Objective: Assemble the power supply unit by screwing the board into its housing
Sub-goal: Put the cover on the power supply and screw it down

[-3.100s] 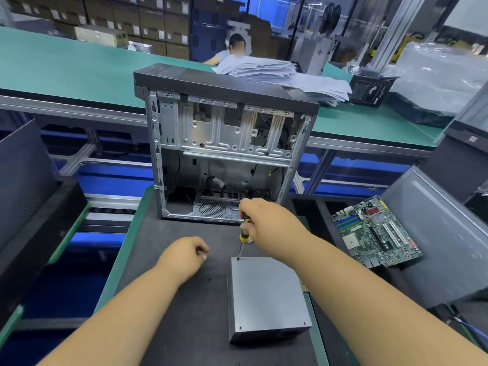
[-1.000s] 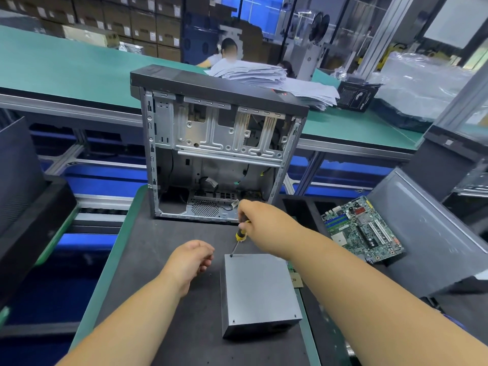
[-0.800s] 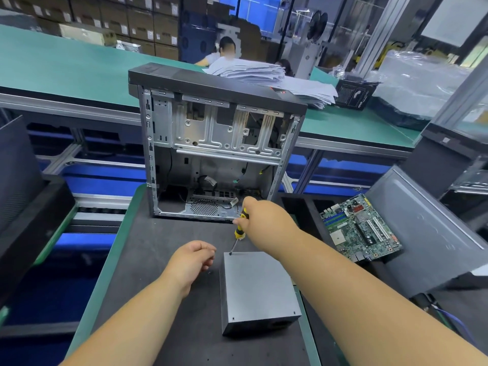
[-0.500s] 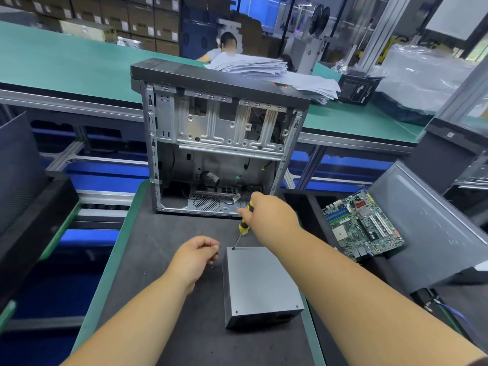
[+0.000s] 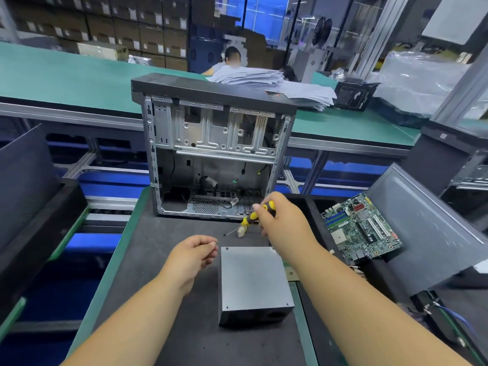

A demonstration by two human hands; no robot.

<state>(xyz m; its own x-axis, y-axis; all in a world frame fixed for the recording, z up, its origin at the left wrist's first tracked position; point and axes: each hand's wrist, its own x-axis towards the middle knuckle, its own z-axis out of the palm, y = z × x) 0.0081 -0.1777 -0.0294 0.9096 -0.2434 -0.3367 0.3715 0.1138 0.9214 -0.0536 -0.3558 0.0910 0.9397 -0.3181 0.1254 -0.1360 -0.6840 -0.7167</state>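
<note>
Fingers (image 5: 260, 211) of the right hand (image 5: 284, 223) grip the screwdriver (image 5: 254, 216) at frame centre, lifted off the power supply unit (image 5: 252, 281), likely between screws; the left hand (image 5: 192, 256) curls loosely, perhaps around a screw.

Plain grey metal power supply box (image 5: 253, 278): grey
Screwdriver handle (image 5: 260, 213): yellow, black
Printed circuit board (image 5: 360, 228): green
Rubber work mat (image 5: 163, 247): dark grey, green edge

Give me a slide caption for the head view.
Right hand holds a screwdriver above the grey power supply; left hand beside it.

Dark work mat (image 5: 158, 260) under grey power supply (image 5: 253, 281), open case (image 5: 216, 154).
</note>
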